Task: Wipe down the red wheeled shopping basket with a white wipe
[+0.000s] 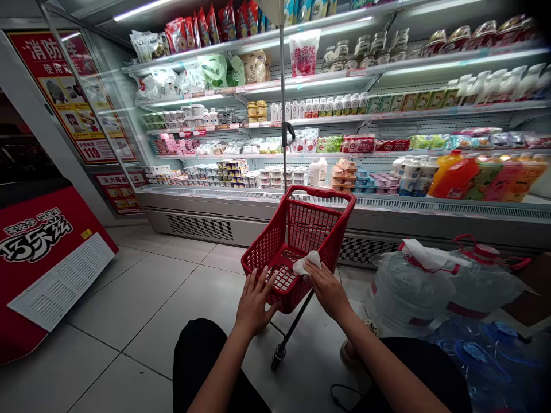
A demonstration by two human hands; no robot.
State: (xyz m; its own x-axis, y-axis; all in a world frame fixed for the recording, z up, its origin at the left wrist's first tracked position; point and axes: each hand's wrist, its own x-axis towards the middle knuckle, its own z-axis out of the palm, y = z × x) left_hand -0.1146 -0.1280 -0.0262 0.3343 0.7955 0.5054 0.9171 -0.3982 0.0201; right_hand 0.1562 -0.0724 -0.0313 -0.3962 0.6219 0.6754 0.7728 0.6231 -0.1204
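Note:
A red plastic shopping basket on a wheeled pole stands on the tiled floor in front of me. My left hand lies on its near left rim with the fingers spread. My right hand presses a crumpled white cloth against the basket's near edge, fingers closed on it. My knees in dark trousers show at the bottom of the view.
An open chilled display case with shelves of dairy, snacks and juice bottles runs across the back. Large water jugs with red caps sit on the floor to the right. A red cabinet stands at the left.

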